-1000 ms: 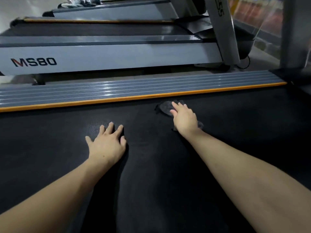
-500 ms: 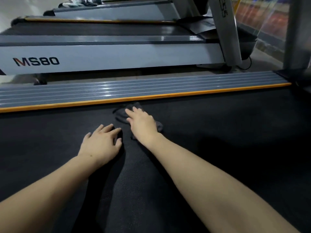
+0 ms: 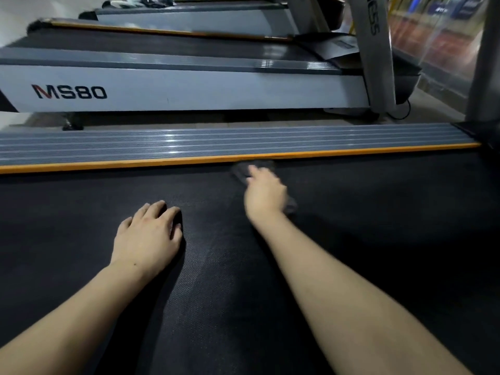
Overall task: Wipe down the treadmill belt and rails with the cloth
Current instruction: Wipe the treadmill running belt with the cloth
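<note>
Far left, the neighbouring grey-and-white treadmill with "MS80" lettering on its side panel (image 3: 69, 92) sits beyond a strip of floor, parallel to the one being cleaned. In front of it runs the ribbed grey side rail with an orange edge strip (image 3: 189, 144), stretching right across the view. Below that, the black textured treadmill belt (image 3: 81, 201) fills the whole lower part of the picture.

Now the left hand (image 3: 147, 236): it lies flat, palm down on the belt, fingers spread only a little, holding nothing. Its forearm reaches in from the lower left corner.

Moving right, there's the right hand (image 3: 263, 196), blurred, stretched further forward than the left. It's open and flat too, fingers extended, pressing down on a dark grey crumpled cloth (image 3: 243, 170). The cloth lies on the belt right up against the orange edge of the rail, its far end peeking out past the fingertips and a bit more showing beside the wrist. Whether the cloth actually touches the orange strip is hard to tell through the blur.

Further right, the neighbouring treadmill's grey upright post (image 3: 376, 58) rises at an angle, and a second dark upright (image 3: 484, 63) stands at the far right edge.
</note>
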Motion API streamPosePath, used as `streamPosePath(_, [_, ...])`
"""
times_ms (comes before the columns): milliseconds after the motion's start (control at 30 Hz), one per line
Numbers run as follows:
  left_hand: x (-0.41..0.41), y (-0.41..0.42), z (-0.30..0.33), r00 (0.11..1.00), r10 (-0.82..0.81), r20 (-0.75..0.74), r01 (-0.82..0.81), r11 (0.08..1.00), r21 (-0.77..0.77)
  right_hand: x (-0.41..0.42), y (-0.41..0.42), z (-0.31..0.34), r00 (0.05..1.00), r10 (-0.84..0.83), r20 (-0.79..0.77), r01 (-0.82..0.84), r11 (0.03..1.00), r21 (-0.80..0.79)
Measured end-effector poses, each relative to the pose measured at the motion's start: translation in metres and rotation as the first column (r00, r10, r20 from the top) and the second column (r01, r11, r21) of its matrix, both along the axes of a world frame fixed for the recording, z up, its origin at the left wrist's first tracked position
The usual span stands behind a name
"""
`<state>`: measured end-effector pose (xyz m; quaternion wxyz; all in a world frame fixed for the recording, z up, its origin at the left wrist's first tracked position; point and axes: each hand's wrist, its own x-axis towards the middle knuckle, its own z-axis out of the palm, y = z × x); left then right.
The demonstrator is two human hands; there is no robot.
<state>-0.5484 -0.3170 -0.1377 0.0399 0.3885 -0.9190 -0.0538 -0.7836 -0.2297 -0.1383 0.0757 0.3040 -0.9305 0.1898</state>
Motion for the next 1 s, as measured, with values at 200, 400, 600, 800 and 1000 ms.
streamPosePath(200, [0.014, -0.001, 0.005, 1.0, 0.004, -0.017, -0.005, 0.999, -0.035, 0.041, -0.031, 0.007, 0.882, 0.47, 0.045, -0.472, 0.879, 0.066])
streamPosePath(400, [0.029, -0.006, 0.009, 1.0, 0.0, 0.007, 0.0, 0.999, -0.033, -0.094, 0.099, 0.009, 0.998, -0.056, -0.016, 0.056, 0.998, -0.001])
streamPosePath(600, [0.03, -0.003, -0.005, 1.0, 0.004, 0.023, -0.003, 0.999, -0.047, -0.04, 0.053, 0.012, 0.977, -0.21, 0.031, 0.211, 0.977, -0.031])
streamPosePath(800, [0.034, -0.008, -0.004, 0.999, 0.013, -0.037, -0.014, 1.0, -0.024, 0.117, -0.071, 0.0, 0.884, 0.464, 0.055, -0.464, 0.886, -0.013])
streamPosePath(1000, [0.037, -0.005, -0.003, 1.0, 0.007, -0.006, -0.007, 1.0, 0.026, 0.009, 0.012, 0.011, 0.929, 0.371, -0.003, -0.371, 0.928, 0.03])
